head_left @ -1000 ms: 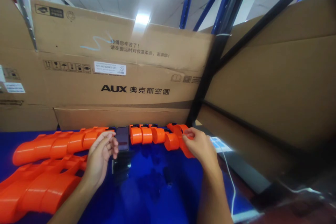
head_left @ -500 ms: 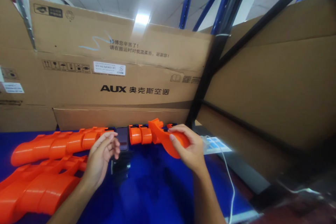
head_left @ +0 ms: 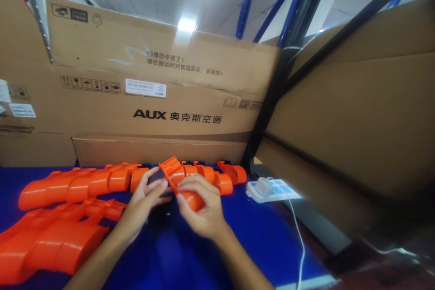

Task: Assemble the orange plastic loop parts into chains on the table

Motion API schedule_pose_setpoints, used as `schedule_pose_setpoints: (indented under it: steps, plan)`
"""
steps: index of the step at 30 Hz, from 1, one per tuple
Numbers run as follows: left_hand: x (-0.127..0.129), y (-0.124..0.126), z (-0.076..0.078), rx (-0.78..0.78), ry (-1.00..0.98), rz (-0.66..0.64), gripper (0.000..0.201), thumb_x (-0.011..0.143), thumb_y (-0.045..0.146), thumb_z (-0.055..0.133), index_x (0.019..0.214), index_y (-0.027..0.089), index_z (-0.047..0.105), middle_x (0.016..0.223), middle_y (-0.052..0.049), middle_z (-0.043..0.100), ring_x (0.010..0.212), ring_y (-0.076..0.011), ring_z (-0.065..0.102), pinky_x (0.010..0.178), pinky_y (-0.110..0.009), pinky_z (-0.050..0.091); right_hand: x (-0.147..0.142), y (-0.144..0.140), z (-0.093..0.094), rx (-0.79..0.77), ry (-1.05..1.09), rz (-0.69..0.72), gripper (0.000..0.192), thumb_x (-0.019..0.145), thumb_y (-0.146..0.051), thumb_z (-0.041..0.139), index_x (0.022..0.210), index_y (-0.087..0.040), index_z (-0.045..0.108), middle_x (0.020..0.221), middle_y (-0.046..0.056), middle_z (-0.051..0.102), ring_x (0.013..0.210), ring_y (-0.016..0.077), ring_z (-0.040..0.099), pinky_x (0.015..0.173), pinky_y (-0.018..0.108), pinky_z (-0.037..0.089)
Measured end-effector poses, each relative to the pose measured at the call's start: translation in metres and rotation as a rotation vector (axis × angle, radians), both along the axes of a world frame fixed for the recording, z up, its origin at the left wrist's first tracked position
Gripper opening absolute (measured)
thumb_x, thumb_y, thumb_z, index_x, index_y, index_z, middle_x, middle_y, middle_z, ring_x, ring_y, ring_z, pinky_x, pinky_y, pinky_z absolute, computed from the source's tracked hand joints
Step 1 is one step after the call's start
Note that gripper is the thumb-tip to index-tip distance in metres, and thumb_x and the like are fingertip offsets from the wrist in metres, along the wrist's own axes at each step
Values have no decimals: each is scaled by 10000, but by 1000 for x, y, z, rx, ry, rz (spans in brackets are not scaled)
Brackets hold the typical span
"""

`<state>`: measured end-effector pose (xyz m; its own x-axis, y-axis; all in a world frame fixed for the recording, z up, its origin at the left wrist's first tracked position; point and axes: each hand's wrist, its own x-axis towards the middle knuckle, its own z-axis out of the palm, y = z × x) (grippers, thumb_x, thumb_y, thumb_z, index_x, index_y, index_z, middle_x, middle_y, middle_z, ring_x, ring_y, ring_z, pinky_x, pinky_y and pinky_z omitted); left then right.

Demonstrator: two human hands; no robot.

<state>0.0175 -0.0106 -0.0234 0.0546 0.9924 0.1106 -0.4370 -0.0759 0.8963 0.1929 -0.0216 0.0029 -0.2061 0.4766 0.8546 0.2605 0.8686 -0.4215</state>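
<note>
Orange curved plastic part (head_left: 171, 168) was above blue tabletop (head_left: 258, 231), grip of right hand (head_left: 206, 214) closed on it. Left hand (head_left: 142, 203) half-curled at its edge, contact unclear. Step seemed two-handed handling; next move likely called for steady right hold.

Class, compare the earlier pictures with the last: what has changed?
The bare right hand took up a curved orange plastic piece and carried it leftward, toward the bare left hand. The nested orange pieces at far left and the brown printed cardboard stayed.
</note>
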Motion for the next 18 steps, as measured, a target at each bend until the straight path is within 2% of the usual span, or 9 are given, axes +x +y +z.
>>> schedule_pose_setpoints:
  steps: [2, 5, 8, 10, 13, 16, 18]
  plan:
    - [0, 1, 1, 11, -35, 25, 629, 784, 310, 783, 1336, 259, 485, 1135, -118, 723, 983, -279, 719, 755, -366, 600, -7, -1, -3, -21, 24, 29, 146, 817, -158, 669, 949, -220, 681, 1000, 87, 722, 935, 229, 690, 853, 402, 575]
    - [-3, 3, 3, -1, -83, 39, 461, 748, 311, 807, 1150, 188, 619, 1076, -121, 741, 934, -260, 723, 725, -313, 590, -13, -6, -6, -68, -3, 98, 180, 835, -185, 671, 1009, -230, 682, 1081, 83, 716, 994, 226, 687, 902, 404, 564]
    - [-9, 8, 4, -34, -132, 94, 343, 720, 312, 819, 988, 152, 677, 975, -105, 760, 858, -233, 729, 716, -290, 580, -13, -10, -6, -120, -64, 144, 328, 879, -224, 629, 1207, -244, 633, 1247, 87, 667, 1132, 243, 640, 984, 432, 520]
    - [-14, 11, 3, -60, -192, 150, 327, 719, 331, 812, 957, 151, 676, 936, -92, 764, 826, -230, 730, 712, -303, 582, -9, -8, -6, -145, -48, 104, 366, 931, -230, 554, 1297, -242, 578, 1284, 94, 644, 1109, 234, 638, 960, 419, 523]
    - [-21, 11, 4, -151, -248, 149, 354, 749, 427, 765, 911, 126, 672, 866, -102, 756, 725, -234, 726, 613, -305, 579, -2, 0, -10, -196, -59, -55, 246, 969, -232, 494, 1170, -217, 634, 1093, 83, 691, 934, 207, 643, 832, 361, 530]
    - [-27, 9, 6, -242, -296, 85, 367, 780, 465, 722, 876, 114, 674, 730, -73, 724, 563, -186, 686, 507, -264, 545, 3, 10, -16, -291, -351, -128, 122, 936, -244, 556, 936, -208, 673, 903, 53, 680, 880, 211, 605, 800, 346, 489]
    - [-34, 9, 10, -273, -362, 46, 324, 805, 441, 704, 844, 121, 663, 648, -40, 695, 480, -148, 647, 472, -232, 527, 1, 12, -21, -332, -532, -120, 89, 908, -253, 595, 907, -209, 673, 911, 52, 669, 898, 218, 582, 819, 353, 467]
